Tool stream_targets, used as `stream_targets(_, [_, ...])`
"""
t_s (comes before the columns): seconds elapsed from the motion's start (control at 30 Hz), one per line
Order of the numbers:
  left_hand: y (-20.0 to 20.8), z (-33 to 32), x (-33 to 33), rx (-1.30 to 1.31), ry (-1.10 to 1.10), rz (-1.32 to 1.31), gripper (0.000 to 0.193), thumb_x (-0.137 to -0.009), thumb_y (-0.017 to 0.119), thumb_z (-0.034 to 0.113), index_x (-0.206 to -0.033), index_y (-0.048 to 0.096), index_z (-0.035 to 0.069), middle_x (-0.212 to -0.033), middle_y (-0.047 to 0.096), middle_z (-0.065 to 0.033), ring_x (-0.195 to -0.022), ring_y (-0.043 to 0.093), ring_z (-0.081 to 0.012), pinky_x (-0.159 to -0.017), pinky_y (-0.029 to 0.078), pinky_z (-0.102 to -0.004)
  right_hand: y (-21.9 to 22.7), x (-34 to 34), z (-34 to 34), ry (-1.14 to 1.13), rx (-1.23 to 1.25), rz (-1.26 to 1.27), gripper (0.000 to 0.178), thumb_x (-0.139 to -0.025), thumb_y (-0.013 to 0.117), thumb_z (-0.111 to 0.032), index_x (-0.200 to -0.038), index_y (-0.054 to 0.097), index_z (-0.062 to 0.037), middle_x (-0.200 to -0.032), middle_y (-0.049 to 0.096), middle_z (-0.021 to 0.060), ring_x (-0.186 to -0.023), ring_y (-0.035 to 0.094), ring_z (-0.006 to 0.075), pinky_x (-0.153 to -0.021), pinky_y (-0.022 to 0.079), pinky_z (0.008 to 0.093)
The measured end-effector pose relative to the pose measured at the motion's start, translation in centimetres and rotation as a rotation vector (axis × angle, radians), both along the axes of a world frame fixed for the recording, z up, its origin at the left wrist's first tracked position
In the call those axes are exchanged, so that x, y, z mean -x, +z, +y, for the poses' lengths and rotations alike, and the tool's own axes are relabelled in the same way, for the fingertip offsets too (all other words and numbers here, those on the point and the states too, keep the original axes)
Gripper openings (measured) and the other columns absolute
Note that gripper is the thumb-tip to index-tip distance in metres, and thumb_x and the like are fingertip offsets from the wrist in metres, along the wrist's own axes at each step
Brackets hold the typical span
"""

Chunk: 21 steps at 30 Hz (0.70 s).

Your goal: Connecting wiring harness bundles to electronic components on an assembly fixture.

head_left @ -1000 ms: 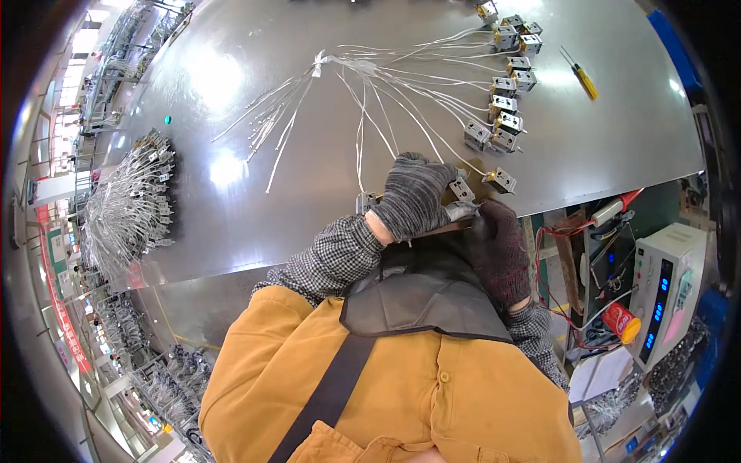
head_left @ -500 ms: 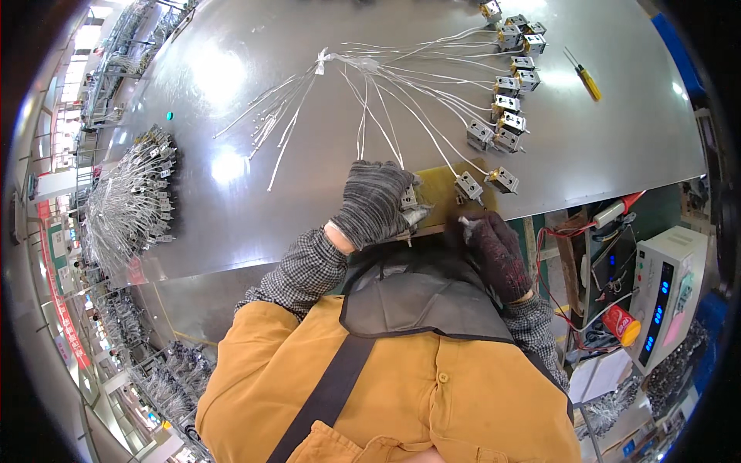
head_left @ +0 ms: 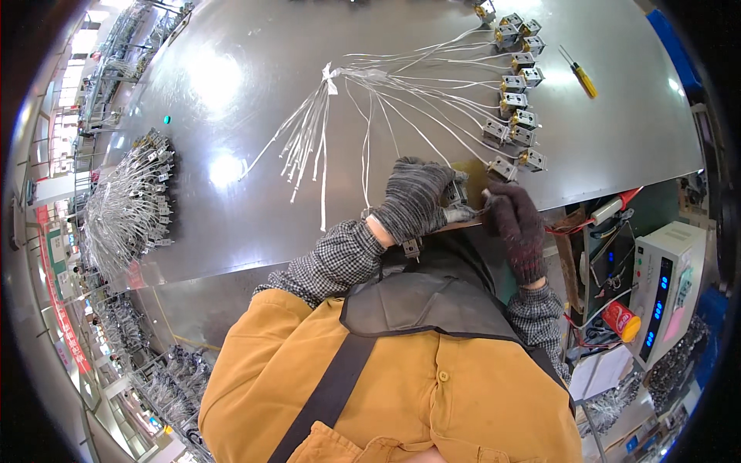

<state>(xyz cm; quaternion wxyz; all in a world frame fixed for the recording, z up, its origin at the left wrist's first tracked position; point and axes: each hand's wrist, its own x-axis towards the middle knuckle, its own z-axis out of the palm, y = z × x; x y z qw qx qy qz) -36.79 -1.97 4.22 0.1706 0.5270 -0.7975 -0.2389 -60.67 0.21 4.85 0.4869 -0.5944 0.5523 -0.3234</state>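
Note:
In a grey knit glove, my left hand [head_left: 417, 199] is closed around a small metal housing [head_left: 458, 191] with a white wire, at the table's front edge. My right hand [head_left: 515, 228], in a dark maroon glove, has its fingers pinched just right of that housing; what they hold is too small to make out. Under my left wrist another metal housing [head_left: 412, 248] hangs past the edge. White wires [head_left: 363, 75], tied at the middle, fan out to several metal housings [head_left: 512, 83] lined up on the right. A yellow-brown pad [head_left: 472, 168] lies partly hidden beneath my hands.
A yellow-handled screwdriver [head_left: 585, 82] lies at the far right of the metal table [head_left: 255, 208]. On the left sits a heap of wired housings [head_left: 131, 208]. A white instrument with blue digits [head_left: 668, 289] and a red-and-yellow container [head_left: 620, 322] stand at the right.
Both hands have shifted right along the table edge. The wire bundle has been pulled right too, its loose ends now bunched closer, and one housing now hangs below my left wrist.

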Motion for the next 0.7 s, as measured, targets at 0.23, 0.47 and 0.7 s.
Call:
stream_targets(0.23, [0.7,-0.2,-0.5,0.036,-0.060,-0.002,0.049,-0.086,0.085,0.044,-0.121,0.078,0.011,-0.096,0.078,-0.0089,-0.091,0.072,-0.0287,-0.096,0.048,-0.0442,-0.3,-0.5,3.2,0.080,0.091,0.034,0.024,-0.100,0.072,-0.010,-0.123,0.071,-0.0032,-0.116,0.075,0.0159,-0.102,0.072,0.0218,-0.086,0.057,0.0370])
stream_targets(0.47, [-0.2,-0.5,-0.2,0.040,-0.034,0.003,0.048,-0.085,0.085,0.047,-0.115,0.080,0.010,-0.091,0.077,-0.0091,-0.087,0.073,-0.0305,-0.093,0.050,-0.0454,-3.6,-1.3,3.9,0.129,0.239,0.113,0.042,-0.089,0.084,-0.013,-0.125,0.067,-0.0041,-0.118,0.070,0.0174,-0.108,0.069,0.0354,-0.093,0.056,0.0446])
stream_targets(0.7, [-0.1,-0.1,0.1,0.080,-0.027,-0.060,0.052,-0.082,0.087,0.049,-0.117,0.080,0.011,-0.093,0.079,-0.0078,-0.087,0.073,-0.0304,-0.091,0.051,-0.0445,-2.4,-1.2,4.9,0.025,0.053,-0.048,0.058,-0.083,0.091,-0.021,-0.129,0.064,0.0001,-0.124,0.064,0.0214,-0.109,0.068,0.0363,-0.094,0.056,0.0446])
